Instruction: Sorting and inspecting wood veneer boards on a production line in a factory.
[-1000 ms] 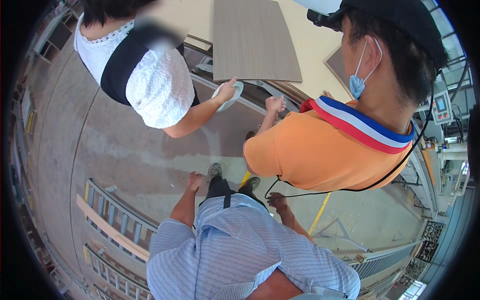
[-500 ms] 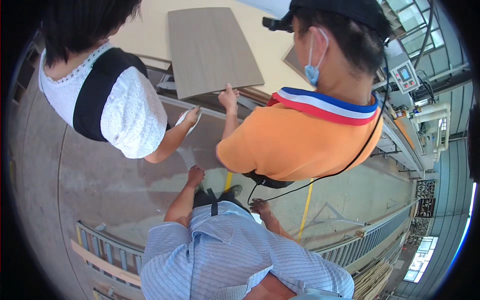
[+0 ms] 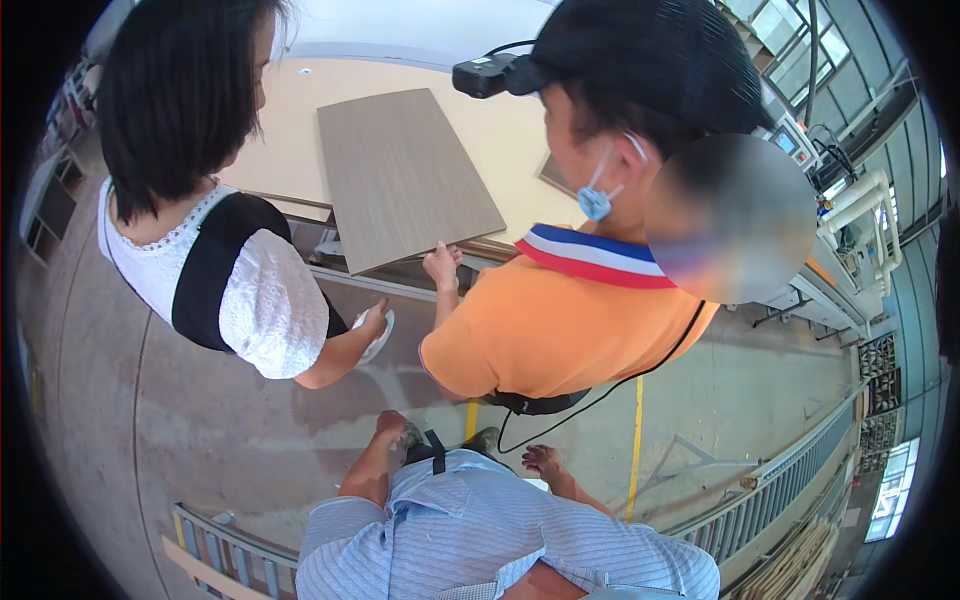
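Observation:
My left hand (image 3: pixel 391 424) hangs beside my left thigh, its fingers curled in and nothing visible in them. On the other side my right hand (image 3: pixel 543 462) hangs low with bent fingers apart. A small white thing (image 3: pixel 538 484) shows by its wrist; I cannot tell what it is. Before me, a co-worker in an orange shirt grips the near edge of a grey-brown wood-grain panel (image 3: pixel 410 180) with one hand (image 3: pixel 442 265). To the left, a co-worker in a white top has a white object (image 3: pixel 376 340) at one hand (image 3: pixel 374 318); its kind is unclear.
The panel lies on a large pale board (image 3: pixel 285 130) on a table. Slatted metal racks stand behind me, at lower left (image 3: pixel 225 550) and lower right (image 3: pixel 770 500). A black cable (image 3: pixel 600 392) loops from the orange-shirted co-worker. Machinery (image 3: pixel 835 285) stands at the right.
The view has shifted, so the panel's near edge, the co-workers' arms and my hands appear lower. The white-topped co-worker's head has come further into view. My right hand now appears clear of the cable.

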`<state>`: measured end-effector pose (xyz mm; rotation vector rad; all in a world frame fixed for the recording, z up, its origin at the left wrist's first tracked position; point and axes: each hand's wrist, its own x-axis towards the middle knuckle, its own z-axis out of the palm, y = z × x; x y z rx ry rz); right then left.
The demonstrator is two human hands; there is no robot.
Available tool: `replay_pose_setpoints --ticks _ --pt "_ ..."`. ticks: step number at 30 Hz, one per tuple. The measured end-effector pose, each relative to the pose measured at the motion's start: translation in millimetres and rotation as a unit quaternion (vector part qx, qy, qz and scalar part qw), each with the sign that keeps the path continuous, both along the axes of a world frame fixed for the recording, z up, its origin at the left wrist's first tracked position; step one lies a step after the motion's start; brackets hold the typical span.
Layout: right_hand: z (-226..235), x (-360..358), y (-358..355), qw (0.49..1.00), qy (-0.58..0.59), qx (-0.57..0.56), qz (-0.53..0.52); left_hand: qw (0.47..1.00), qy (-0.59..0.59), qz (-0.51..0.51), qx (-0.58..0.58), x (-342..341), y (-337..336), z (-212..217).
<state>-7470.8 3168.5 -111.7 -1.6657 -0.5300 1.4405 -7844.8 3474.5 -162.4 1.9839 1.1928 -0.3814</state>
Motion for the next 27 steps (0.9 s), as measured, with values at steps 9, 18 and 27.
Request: replay_pose_setpoints --ticks 9,18,27 --pt "73 -24 73 0.966 0.125 -0.173 -0.143 0.994 -0.047 -0.009 0.102 15 -8 -15" --pt "57 -19 71 0.972 0.135 -0.152 -0.121 0.971 -0.073 -0.161 0.164 16 3 -1" --pt "34 -28 48 0.969 0.136 -0.132 -0.156 0.995 -0.018 0.025 0.094 9 -7 -15"
